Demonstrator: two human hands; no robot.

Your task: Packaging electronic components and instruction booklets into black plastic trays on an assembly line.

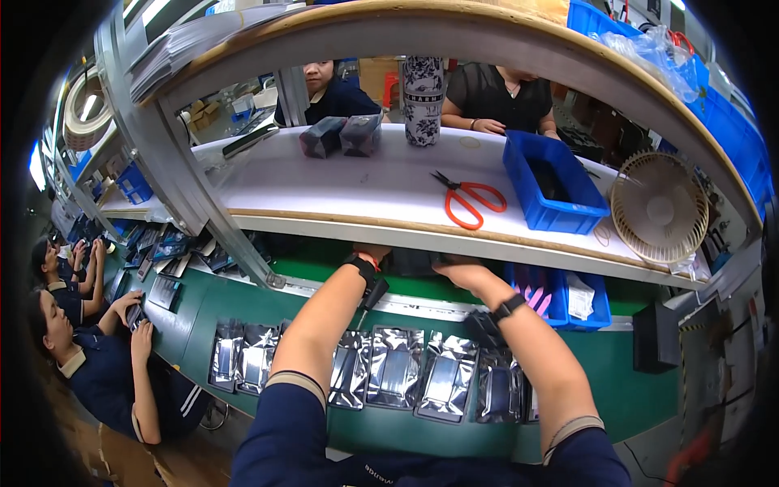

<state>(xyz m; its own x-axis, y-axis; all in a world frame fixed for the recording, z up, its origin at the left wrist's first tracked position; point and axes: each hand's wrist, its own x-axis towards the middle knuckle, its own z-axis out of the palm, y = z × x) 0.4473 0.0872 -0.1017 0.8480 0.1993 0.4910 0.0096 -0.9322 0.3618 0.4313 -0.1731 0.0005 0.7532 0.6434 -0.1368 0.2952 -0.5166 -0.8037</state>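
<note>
Both my arms reach under the front edge of the raised shelf. A dark flat package (411,262) lies between my hands over the green mat, partly covered by the shelf edge. My left hand (373,252) is at its left side, with its fingers hidden under the shelf. At the other side, my right hand (458,272) grips the package's edge, its fingers partly hidden. Beside my left wrist is a black-handled screwdriver (374,295). Below my arms, silvery pouches (395,367) with dark flat devices in or on them form a row along the green bench.
On the white shelf (324,183) are orange-handled scissors (471,199), a blue bin (552,187), a round fan cover (659,205), a patterned tumbler (423,101) and two dark packs (341,135). Blue trays (586,300) stand right of my right hand. Co-workers sit left and opposite.
</note>
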